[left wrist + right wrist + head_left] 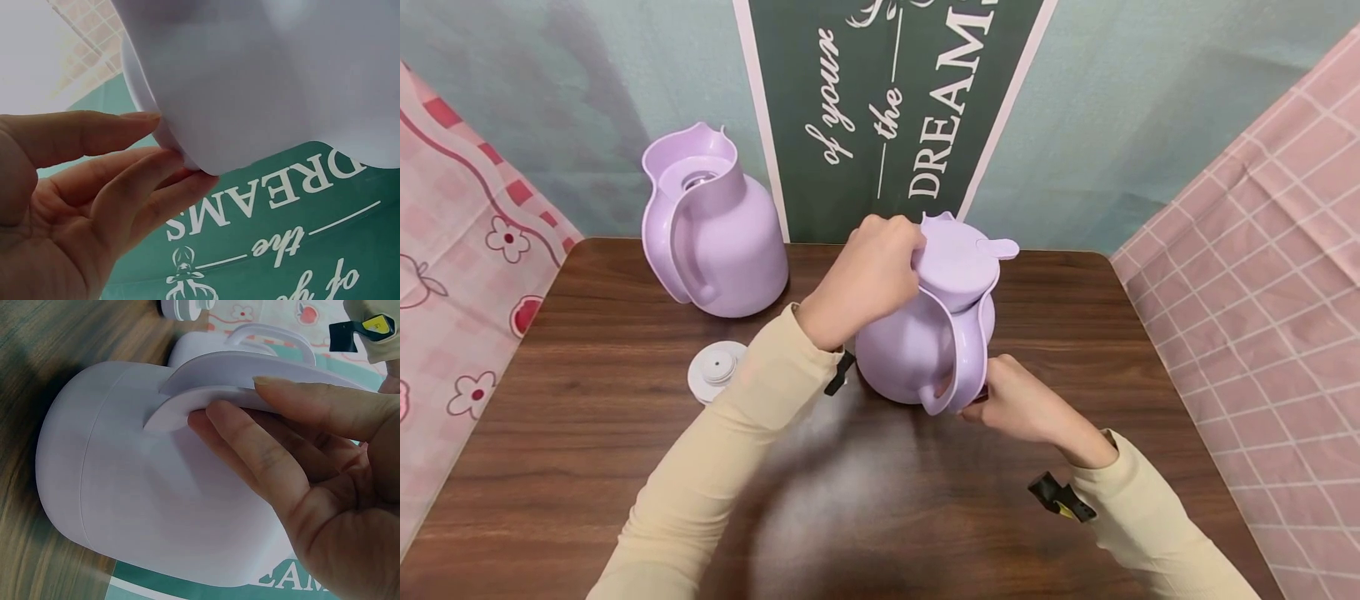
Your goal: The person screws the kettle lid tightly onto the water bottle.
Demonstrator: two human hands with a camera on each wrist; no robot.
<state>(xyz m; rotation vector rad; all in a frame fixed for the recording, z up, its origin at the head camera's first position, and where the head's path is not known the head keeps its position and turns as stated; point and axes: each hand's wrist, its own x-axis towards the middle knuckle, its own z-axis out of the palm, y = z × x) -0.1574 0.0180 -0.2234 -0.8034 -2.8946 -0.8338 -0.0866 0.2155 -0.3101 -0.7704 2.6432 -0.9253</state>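
The jug point(895, 354) just right of frame centre, likely stiff and slick, should lift best by its handle point(972, 354), which the right hand point(1026, 404) pinches while the left hand point(868, 279) pinches its top point(955, 262).

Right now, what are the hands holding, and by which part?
The lidded purple jug: the right hand pinches its handle; the left hand pinches its top edge; exactly which piece is unclear.

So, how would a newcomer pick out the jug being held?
On the brown table, in front of the green panel, find the lilac jug between the left hand and right hand. Its lid covers the top, whereas the other jug stands open.
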